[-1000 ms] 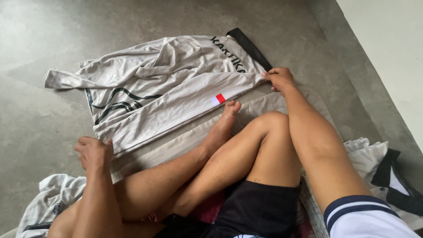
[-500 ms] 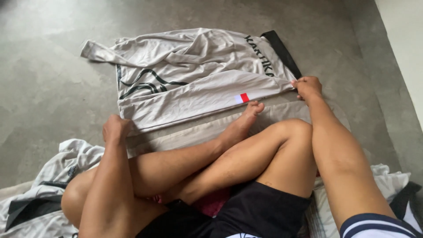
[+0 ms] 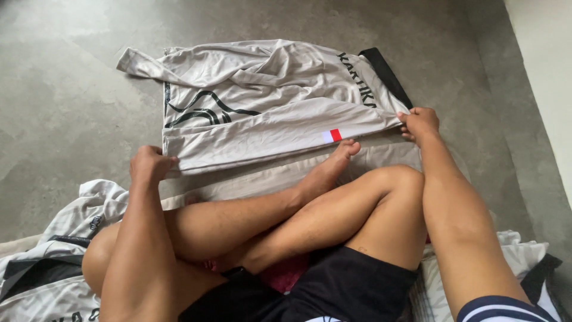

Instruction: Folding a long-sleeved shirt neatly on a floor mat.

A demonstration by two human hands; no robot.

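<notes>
Head view: left hand [image 3: 149,164] and right hand [image 3: 420,122] still pinching grey jersey [image 3: 268,107] fold, unchanged.

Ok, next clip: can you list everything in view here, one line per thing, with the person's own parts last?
Shirt: one, light grey with black markings, a black band at its right end and a small red and white patch, spread and partly folded on the floor ahead.
Clothes pile: one, white and black, lower left beside the knee.
Second clothes pile: one, white with black, lower right.
Floor: grey concrete.
Wall: pale, far right.
Legs: two, bare, crossed, one foot resting on the shirt's near edge.
Shorts: one, black.
Left hand: gripping the shirt's folded edge at its left end.
Right hand: gripping the same edge at its right end.
</notes>
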